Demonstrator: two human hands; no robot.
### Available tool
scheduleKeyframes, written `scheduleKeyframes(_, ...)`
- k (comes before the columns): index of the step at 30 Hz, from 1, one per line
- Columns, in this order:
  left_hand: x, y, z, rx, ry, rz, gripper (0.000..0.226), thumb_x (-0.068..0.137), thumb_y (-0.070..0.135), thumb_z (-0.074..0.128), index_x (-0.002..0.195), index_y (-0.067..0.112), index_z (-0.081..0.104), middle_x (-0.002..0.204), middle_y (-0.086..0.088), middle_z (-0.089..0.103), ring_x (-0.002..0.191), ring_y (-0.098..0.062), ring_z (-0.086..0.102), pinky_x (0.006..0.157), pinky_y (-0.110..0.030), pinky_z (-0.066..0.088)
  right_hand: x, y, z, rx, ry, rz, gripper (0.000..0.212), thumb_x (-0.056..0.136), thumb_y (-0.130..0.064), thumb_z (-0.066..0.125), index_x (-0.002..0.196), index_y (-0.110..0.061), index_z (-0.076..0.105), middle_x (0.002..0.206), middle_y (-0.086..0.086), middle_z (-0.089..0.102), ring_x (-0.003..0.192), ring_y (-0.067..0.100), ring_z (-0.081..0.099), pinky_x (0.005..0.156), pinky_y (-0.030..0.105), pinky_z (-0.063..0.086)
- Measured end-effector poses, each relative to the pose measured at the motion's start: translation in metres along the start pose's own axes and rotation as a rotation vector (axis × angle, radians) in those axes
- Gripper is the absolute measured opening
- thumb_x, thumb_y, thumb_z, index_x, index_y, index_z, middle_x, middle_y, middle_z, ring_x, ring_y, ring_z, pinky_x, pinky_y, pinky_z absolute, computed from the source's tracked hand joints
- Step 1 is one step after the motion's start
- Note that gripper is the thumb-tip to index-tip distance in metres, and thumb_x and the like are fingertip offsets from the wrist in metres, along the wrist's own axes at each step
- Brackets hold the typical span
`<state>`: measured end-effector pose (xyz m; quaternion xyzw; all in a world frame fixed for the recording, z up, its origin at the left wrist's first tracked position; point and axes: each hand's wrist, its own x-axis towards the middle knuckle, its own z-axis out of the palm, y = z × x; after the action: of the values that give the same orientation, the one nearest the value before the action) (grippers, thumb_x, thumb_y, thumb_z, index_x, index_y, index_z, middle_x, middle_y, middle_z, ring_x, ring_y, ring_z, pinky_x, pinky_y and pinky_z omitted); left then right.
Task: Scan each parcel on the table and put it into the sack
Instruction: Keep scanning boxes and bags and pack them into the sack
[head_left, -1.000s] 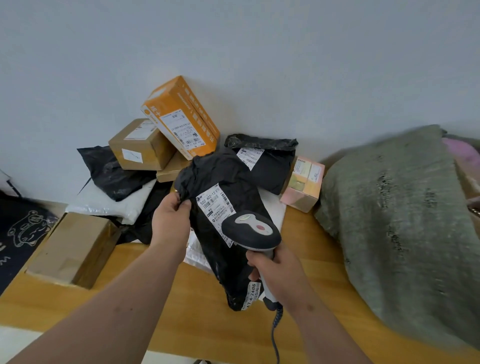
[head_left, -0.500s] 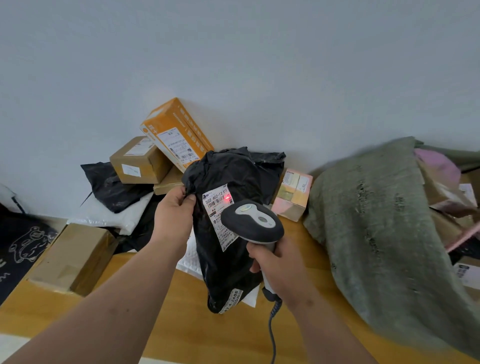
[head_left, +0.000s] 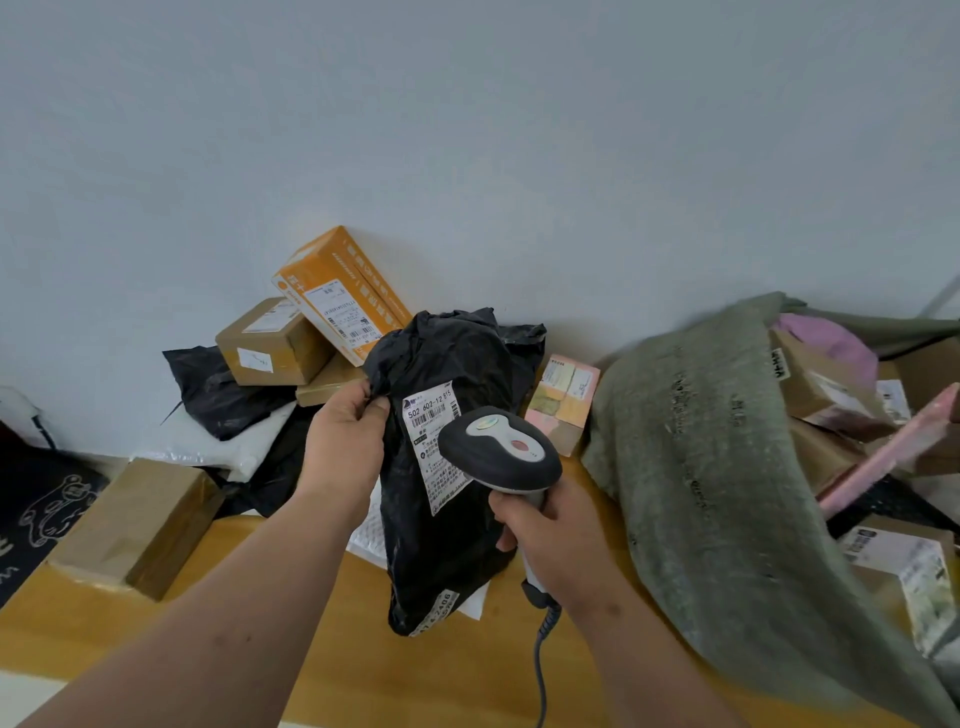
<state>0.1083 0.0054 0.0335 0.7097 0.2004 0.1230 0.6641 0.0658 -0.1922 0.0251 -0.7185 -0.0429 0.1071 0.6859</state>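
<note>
My left hand pinches the upper left edge of a black plastic mailer and holds it upright above the wooden table. The mailer's white label faces me. My right hand grips the handle of a black and grey barcode scanner, whose head sits just in front of the label's right side. A grey-green woven sack lies open at the right with several parcels inside it.
Against the wall stand an orange box, a brown box, a pink and tan box, more black and white mailers, and a brown carton at the table's left edge. The scanner's coiled cable hangs down.
The mailer rose from the pile and its label turned toward me. The scanner moved up close to the label; a red scan dot seen half a second ago is gone.
</note>
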Motion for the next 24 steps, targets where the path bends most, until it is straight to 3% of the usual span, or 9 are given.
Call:
scheduleKeyframes(4, -0.012, 0.020, 0.010, 0.016, 0.064, 0.064, 0.026, 0.102, 0.013, 0.049, 0.098, 0.030, 0.068, 0.099, 0.003, 0.074, 0.097, -0.020, 0.068, 0.090, -0.042, 0.055, -0.005, -0.003, -0.011, 0.002, -0.008, -0.020, 0.019, 0.093, -0.011, 0.064, 0.109, -0.020, 0.064, 0.066, -0.013, 0.061, 0.064, 0.005, 0.057, 0.061, 0.017, 0.050)
scheduleKeyframes(9, -0.018, 0.060, 0.032, 0.027, 0.101, 0.214, 0.024, 0.100, 0.014, 0.049, 0.090, 0.028, 0.066, 0.092, -0.002, 0.072, 0.090, -0.027, 0.067, 0.089, -0.051, 0.055, -0.011, -0.004, -0.028, -0.066, 0.078, -0.063, 0.009, 0.088, -0.027, 0.066, 0.094, -0.019, 0.066, 0.067, 0.009, 0.056, 0.064, 0.015, 0.055, 0.061, 0.023, 0.053)
scheduleKeyframes(11, -0.021, 0.077, 0.042, 0.024, 0.119, 0.286, 0.024, 0.099, 0.016, 0.050, 0.091, 0.032, 0.065, 0.091, 0.003, 0.071, 0.091, -0.024, 0.067, 0.090, -0.050, 0.054, -0.012, -0.008, -0.033, -0.066, 0.130, -0.071, 0.013, 0.083, -0.038, 0.065, 0.095, -0.033, 0.067, 0.067, 0.000, 0.060, 0.065, 0.013, 0.061, 0.063, 0.026, 0.056)
scheduleKeyframes(12, -0.022, 0.086, 0.048, 0.025, 0.118, 0.318, 0.022, 0.099, 0.019, 0.050, 0.094, 0.033, 0.065, 0.093, 0.005, 0.072, 0.093, -0.023, 0.067, 0.091, -0.049, 0.054, -0.013, -0.011, -0.037, -0.040, 0.153, -0.082, 0.012, 0.086, -0.034, 0.066, 0.097, -0.036, 0.067, 0.067, -0.008, 0.062, 0.066, 0.012, 0.062, 0.062, 0.023, 0.055)
scheduleKeyframes(14, -0.024, 0.103, 0.060, 0.039, 0.104, 0.387, 0.018, 0.099, 0.021, 0.049, 0.097, 0.031, 0.064, 0.094, 0.005, 0.070, 0.094, -0.023, 0.065, 0.091, -0.049, 0.053, -0.014, -0.018, -0.043, 0.004, 0.200, -0.103, 0.019, 0.092, -0.019, 0.064, 0.110, -0.027, 0.066, 0.067, -0.020, 0.062, 0.068, 0.011, 0.063, 0.058, 0.015, 0.050)
scheduleKeyframes(16, -0.026, 0.122, 0.073, 0.016, 0.092, 0.450, 0.019, 0.099, 0.020, 0.048, 0.093, 0.032, 0.061, 0.092, 0.006, 0.068, 0.092, -0.022, 0.063, 0.089, -0.045, 0.053, -0.017, -0.030, -0.050, 0.024, 0.268, -0.122, 0.019, 0.093, -0.014, 0.063, 0.112, -0.017, 0.065, 0.069, -0.017, 0.064, 0.070, 0.012, 0.064, 0.056, 0.012, 0.047)
scheduleKeyframes(20, -0.033, 0.159, 0.103, -0.045, 0.040, 0.580, 0.016, 0.099, 0.015, 0.047, 0.099, 0.025, 0.060, 0.089, 0.009, 0.063, 0.085, -0.011, 0.057, 0.078, -0.029, 0.046, -0.022, -0.046, -0.064, 0.030, 0.450, -0.175, 0.010, 0.091, -0.015, 0.065, 0.093, -0.025, 0.066, 0.076, 0.005, 0.070, 0.069, 0.010, 0.067, 0.062, 0.019, 0.051)
scheduleKeyframes(23, -0.045, 0.184, 0.127, -0.115, -0.052, 0.664, 0.019, 0.098, 0.013, 0.047, 0.095, 0.026, 0.059, 0.083, 0.017, 0.061, 0.079, -0.002, 0.054, 0.074, -0.020, 0.045, -0.028, -0.056, -0.076, 0.083, 0.565, -0.251, 0.020, 0.092, -0.014, 0.065, 0.085, -0.032, 0.064, 0.081, 0.002, 0.071, 0.077, 0.027, 0.069, 0.070, 0.036, 0.057)
scheduleKeyframes(24, -0.050, 0.192, 0.135, -0.141, -0.080, 0.695, 0.019, 0.098, 0.012, 0.047, 0.095, 0.026, 0.059, 0.082, 0.018, 0.060, 0.078, 0.000, 0.054, 0.074, -0.019, 0.045, -0.030, -0.060, -0.081, 0.108, 0.595, -0.285, 0.022, 0.093, -0.011, 0.064, 0.086, -0.032, 0.063, 0.079, -0.002, 0.070, 0.075, 0.028, 0.069, 0.066, 0.033, 0.057)
